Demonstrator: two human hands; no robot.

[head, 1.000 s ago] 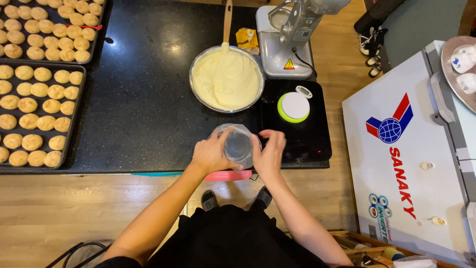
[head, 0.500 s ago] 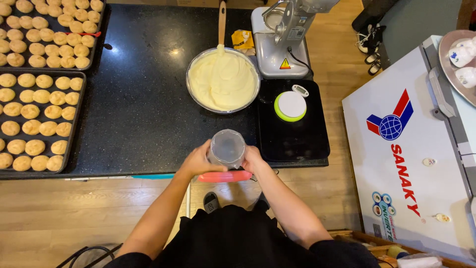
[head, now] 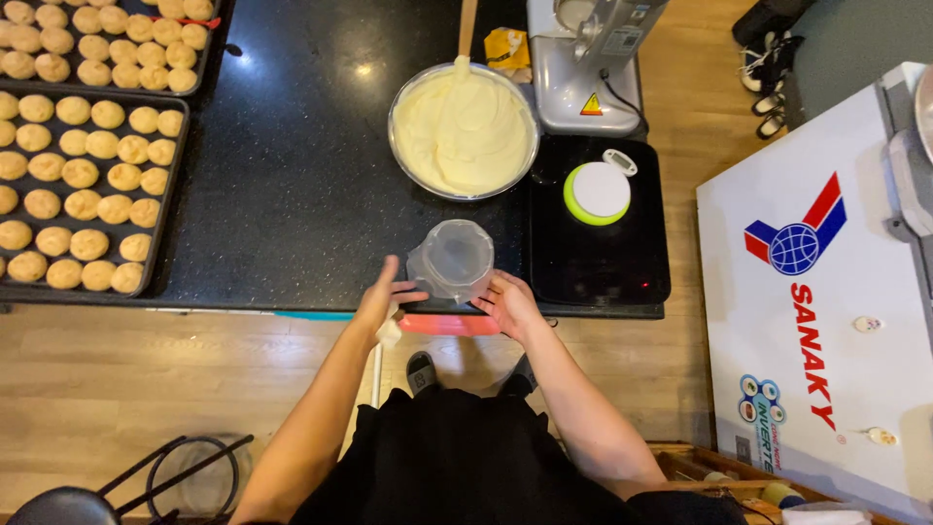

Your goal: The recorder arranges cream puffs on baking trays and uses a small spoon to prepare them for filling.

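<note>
Clear plastic cup lined with a piping bag [head: 455, 261] stands upright at the near edge of the black counter [head: 292, 194], dead centre, just at 6 o'clock from the cream bowl; both hands flank it.

Left hand [head: 382, 299] at the cup's 8 o'clock; fingers pressed together, tips touching the bag film at the cup's lower left wall; whether it pinches the film, cannot tell. Right hand [head: 509, 301] at the cup's 4 o'clock; fingers curled and close together, tips against the cup's lower right wall; thumb side hidden, so grip strength unclear.

Metal bowl of pale yellow cream [head: 464, 131] at 12 o'clock from the cup, apart from it; wooden spatula handle [head: 467, 27] sticks out of the cream toward 12 o'clock. Round white-and-green kitchen scale [head: 599, 192] at 2 o'clock from the cup, on a black induction plate [head: 598, 262]; stand mixer base [head: 588, 68] at 1 o'clock, just beside the bowl. Trays of round golden pastry shells [head: 83, 185] at 9 to 10 o'clock, well apart from the hands. White chest freezer [head: 826, 321] at 3 o'clock, off the counter.
</note>
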